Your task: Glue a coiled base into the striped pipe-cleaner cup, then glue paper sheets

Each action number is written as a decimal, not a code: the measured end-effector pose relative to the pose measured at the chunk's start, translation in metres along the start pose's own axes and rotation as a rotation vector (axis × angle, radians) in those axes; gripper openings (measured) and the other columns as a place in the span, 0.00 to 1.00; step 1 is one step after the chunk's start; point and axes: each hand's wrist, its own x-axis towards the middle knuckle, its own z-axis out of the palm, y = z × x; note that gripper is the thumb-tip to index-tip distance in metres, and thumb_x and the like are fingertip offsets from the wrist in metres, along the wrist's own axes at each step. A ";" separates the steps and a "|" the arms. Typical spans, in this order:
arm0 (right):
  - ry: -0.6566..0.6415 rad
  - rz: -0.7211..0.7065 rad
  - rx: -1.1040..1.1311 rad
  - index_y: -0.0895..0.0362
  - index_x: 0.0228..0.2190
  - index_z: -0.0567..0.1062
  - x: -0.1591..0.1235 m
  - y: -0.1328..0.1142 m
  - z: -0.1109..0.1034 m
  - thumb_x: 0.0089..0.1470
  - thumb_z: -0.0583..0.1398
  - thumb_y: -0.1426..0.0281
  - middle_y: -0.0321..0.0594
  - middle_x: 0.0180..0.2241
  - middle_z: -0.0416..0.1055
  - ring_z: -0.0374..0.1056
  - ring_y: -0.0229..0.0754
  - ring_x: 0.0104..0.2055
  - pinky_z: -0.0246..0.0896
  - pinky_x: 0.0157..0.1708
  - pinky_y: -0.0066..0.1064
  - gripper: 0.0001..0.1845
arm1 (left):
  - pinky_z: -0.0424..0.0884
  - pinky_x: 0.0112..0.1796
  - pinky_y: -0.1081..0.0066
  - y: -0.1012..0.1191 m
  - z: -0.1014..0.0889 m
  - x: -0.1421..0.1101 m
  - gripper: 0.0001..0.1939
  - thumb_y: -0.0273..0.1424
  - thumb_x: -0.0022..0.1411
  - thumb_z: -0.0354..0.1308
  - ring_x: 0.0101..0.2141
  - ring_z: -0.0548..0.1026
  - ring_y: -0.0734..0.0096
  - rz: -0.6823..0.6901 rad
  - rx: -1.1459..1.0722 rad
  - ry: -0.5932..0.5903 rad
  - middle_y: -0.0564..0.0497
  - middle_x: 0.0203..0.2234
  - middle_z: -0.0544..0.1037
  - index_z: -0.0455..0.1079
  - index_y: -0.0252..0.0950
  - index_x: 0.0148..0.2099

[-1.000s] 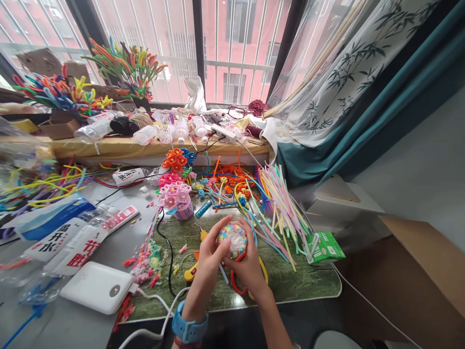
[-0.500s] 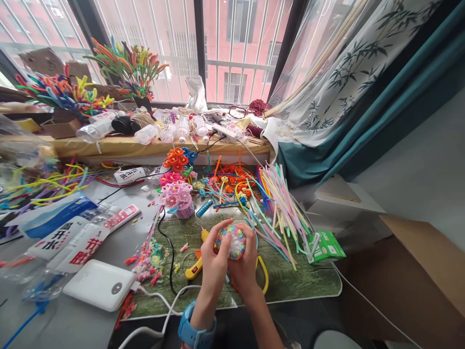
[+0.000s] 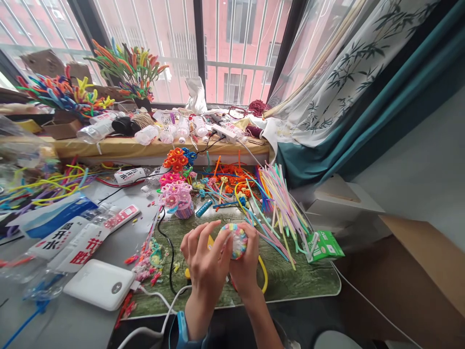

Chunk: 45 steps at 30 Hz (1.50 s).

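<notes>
Both hands hold a pastel ball (image 3: 236, 241) above the green mat (image 3: 290, 281), near its front edge. The left hand (image 3: 204, 259) pinches the ball's left side, its other fingers spread. The right hand (image 3: 247, 264) cups it from below, fingers closed on it. Straws (image 3: 279, 208) fan over the mat's right end.

- Grey table (image 3: 83, 329) (cluttered) bears a green mat (image 3: 290, 281), white power bank (image 3: 99, 285), labelled bottles (image 3: 72, 242).
- Pastel pipe cleaners (image 3: 279, 208) sprawl across the mat.
</notes>
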 end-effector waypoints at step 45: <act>-0.031 0.013 -0.016 0.51 0.53 0.63 0.005 0.002 0.000 0.51 0.66 0.67 0.46 0.50 0.67 0.65 0.53 0.53 0.64 0.51 0.51 0.29 | 0.59 0.53 0.55 -0.008 -0.004 0.010 0.09 0.23 0.58 0.66 0.41 0.76 0.61 0.289 0.170 -0.016 0.52 0.40 0.84 0.77 0.41 0.41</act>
